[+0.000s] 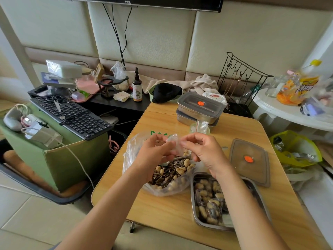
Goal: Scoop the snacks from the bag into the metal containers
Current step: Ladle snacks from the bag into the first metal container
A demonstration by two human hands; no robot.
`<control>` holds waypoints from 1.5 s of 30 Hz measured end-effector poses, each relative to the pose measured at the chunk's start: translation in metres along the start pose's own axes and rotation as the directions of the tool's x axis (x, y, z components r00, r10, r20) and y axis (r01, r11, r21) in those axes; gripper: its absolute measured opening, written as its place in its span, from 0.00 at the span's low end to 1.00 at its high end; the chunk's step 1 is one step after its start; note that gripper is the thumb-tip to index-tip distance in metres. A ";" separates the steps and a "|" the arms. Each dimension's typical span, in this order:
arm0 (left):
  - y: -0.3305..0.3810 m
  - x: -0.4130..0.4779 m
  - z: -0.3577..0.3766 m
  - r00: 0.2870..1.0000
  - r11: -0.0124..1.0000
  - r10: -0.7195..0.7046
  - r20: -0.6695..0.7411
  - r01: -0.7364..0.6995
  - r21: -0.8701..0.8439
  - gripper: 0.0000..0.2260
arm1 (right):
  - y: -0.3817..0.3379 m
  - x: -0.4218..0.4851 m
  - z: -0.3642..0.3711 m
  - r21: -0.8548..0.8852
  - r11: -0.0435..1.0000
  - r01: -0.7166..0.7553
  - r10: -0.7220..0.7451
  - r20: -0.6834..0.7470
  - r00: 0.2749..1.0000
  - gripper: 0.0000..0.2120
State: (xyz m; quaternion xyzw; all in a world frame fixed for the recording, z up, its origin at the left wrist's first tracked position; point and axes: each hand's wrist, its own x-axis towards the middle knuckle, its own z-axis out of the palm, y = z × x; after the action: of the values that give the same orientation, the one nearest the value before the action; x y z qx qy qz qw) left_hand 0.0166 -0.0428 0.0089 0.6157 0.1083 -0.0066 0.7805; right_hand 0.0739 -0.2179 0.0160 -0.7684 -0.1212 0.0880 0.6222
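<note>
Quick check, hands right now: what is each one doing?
Left hand: fingers pinch the small clear packet above the snack bag.
Right hand: fingers pinch the other side of the same packet.

One brand is legible: "TCL", in pale letters on the lower bezel of the wall-mounted screen (137,0). Green printing on the plastic bag (131,152) is partly hidden and unreadable. Bold lettering on the yellow-orange snack packet (297,87) and the label print on the brown bottle (137,87) are too blurred to read.
</note>
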 end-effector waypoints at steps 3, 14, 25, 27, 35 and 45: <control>0.004 -0.001 -0.001 0.998 0.995 0.007 0.056 -0.012 0.094 0.14 | -0.001 0.001 0.001 -0.010 1.000 0.028 -0.029 -0.071 0.997 0.02; 0.003 0.000 -0.007 0.996 0.992 -0.089 -0.002 0.089 0.092 0.07 | 0.002 0.003 -0.004 0.090 0.989 -0.114 0.123 -0.101 0.987 0.04; 0.002 -0.002 -0.001 0.982 0.994 0.046 -0.183 -0.026 0.108 0.15 | -0.007 -0.007 0.012 -0.465 0.818 0.339 -0.441 -0.128 0.888 0.04; 0.001 -0.003 0.001 0.981 0.993 0.059 -0.186 -0.038 0.112 0.14 | -0.006 -0.010 0.019 -0.415 0.838 0.354 -0.379 0.026 0.925 0.02; 0.007 -0.002 0.003 0.991 0.999 -0.045 -0.124 0.042 -0.026 0.11 | 0.007 -0.006 0.014 -0.444 0.858 0.259 -0.237 0.106 0.966 0.10; -0.004 0.000 0.003 0.994 0.994 -0.025 -0.106 0.036 0.104 0.04 | 0.014 0.000 0.012 -0.397 0.915 0.073 -0.103 -0.056 0.993 0.04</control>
State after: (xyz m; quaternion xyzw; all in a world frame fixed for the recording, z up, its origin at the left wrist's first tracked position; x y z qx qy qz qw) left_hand 0.0170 -0.0468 0.0059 0.6539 0.1577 0.0079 0.7399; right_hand 0.0717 -0.2096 -0.0005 -0.8744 -0.1472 0.0047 0.4624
